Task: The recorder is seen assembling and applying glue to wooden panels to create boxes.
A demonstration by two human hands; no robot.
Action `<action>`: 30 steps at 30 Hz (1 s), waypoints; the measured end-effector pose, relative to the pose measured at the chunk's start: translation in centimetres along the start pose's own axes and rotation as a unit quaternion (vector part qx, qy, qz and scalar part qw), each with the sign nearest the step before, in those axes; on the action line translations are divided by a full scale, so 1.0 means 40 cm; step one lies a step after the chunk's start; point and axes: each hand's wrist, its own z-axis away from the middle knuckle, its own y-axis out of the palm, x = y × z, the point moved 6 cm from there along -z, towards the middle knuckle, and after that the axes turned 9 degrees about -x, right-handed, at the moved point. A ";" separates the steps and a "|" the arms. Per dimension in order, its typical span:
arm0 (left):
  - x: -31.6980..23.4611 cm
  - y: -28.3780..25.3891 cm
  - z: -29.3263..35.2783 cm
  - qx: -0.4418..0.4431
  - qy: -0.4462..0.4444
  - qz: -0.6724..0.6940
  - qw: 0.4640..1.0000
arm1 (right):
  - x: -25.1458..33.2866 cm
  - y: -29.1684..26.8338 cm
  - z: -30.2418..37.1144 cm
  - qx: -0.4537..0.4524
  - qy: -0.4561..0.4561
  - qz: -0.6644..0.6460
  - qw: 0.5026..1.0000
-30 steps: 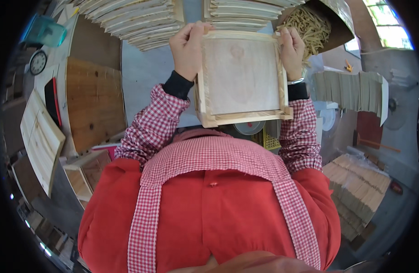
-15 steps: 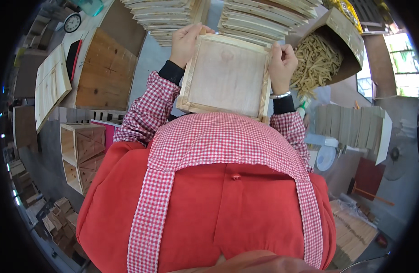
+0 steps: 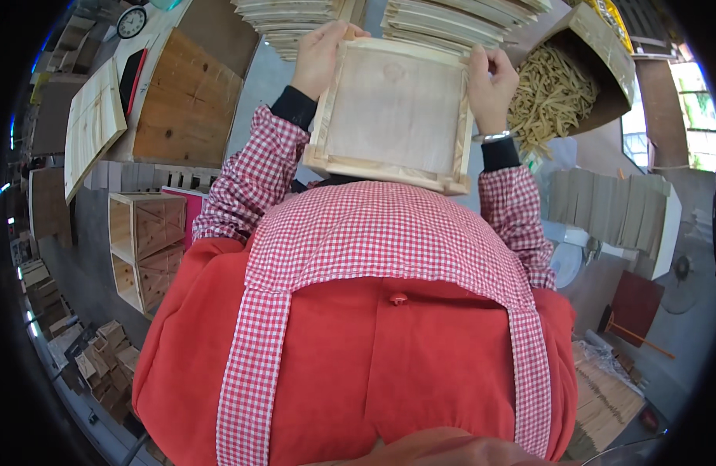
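Note:
A shallow square wooden tray (image 3: 397,109) with a pale panel and raised rails lies in front of my chest, its near rail close to my checked apron. My left hand (image 3: 320,58) is closed on its far left corner, where a small wood end shows by the fingertips. At the far right corner my right hand (image 3: 494,87) is closed, thumb and curled forefinger against the tray's edge. Its other fingertips are hidden.
Stacks of thin wooden panels (image 3: 443,23) stand beyond the tray. To the right, an open carton (image 3: 599,62) holds many small wood strips (image 3: 552,93). Wooden boards (image 3: 183,109) rise at left, near a clock (image 3: 131,22) and a wooden shelf box (image 3: 152,225).
The tray and both hands sit slightly higher in the picture, with the right hand shifted a little to the right. Both hands stay at the tray's far corners.

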 end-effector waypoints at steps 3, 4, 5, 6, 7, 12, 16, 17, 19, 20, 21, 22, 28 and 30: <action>-0.008 -0.011 0.007 -0.020 0.016 -0.022 0.999 | 0.054 -0.026 -0.012 0.012 -0.178 0.132 0.975; -0.016 -0.035 0.012 -0.046 0.040 -0.038 0.997 | 0.083 -0.044 -0.003 0.012 -0.178 0.132 0.975; -0.021 -0.063 0.022 -0.076 0.063 -0.056 0.994 | 0.095 -0.081 0.020 0.009 -0.057 0.064 0.996; -0.016 -0.086 0.031 -0.081 0.064 -0.057 0.993 | 0.094 -0.108 0.052 0.007 0.066 -0.005 0.998; -0.013 -0.112 0.035 -0.119 0.064 -0.029 0.990 | 0.122 -0.127 0.087 0.003 0.065 -0.005 0.998; -0.016 -0.162 0.068 -0.246 0.089 0.040 0.964 | 0.149 -0.052 0.188 0.005 0.131 -0.031 0.991; -0.056 -0.161 0.151 -0.283 0.084 0.037 0.955 | 0.088 -0.019 0.167 -0.037 0.091 0.002 0.995; -0.066 -0.164 0.181 -0.290 0.078 0.030 0.953 | 0.075 -0.009 0.149 -0.049 0.071 0.020 0.996; -0.083 -0.177 0.254 -0.285 0.080 -0.014 0.955 | 0.053 0.012 0.114 -0.059 0.070 -0.010 0.996; -0.094 -0.182 0.293 -0.280 0.082 -0.061 0.955 | 0.042 0.020 0.100 -0.069 0.070 -0.042 0.994; -0.105 -0.185 0.331 -0.277 0.080 -0.059 0.956 | 0.035 0.024 0.092 -0.083 0.069 -0.072 0.992; -0.111 -0.186 0.369 -0.269 0.050 -0.063 0.960 | 0.027 0.033 0.089 -0.083 0.071 -0.071 0.992; -0.108 -0.249 0.321 -0.173 -0.046 -0.104 0.978 | 0.023 0.057 0.085 -0.066 0.058 -0.089 0.992; -0.130 -0.229 0.231 -0.134 -0.006 -0.125 0.983 | 0.023 0.061 0.084 -0.065 0.065 -0.097 0.991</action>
